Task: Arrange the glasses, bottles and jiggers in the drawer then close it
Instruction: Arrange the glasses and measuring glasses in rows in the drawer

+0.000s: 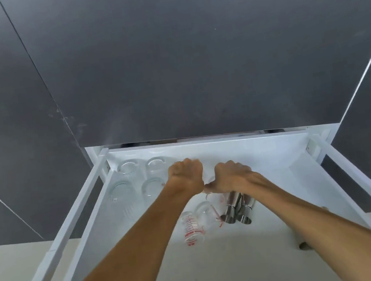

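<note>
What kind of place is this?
Probably a kitchen or home bar: a white pull-out drawer under dark cabinet fronts holds clear glasses, measuring glasses with red marks and steel jiggers.

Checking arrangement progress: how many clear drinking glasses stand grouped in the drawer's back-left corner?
4, in a square: back-left glass, back-right glass, front-left glass, front-right glass. The left hand may hide another beside them.

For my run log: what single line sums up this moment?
drawer open | four glasses back-left | left hand, right hand fisted inside
</note>
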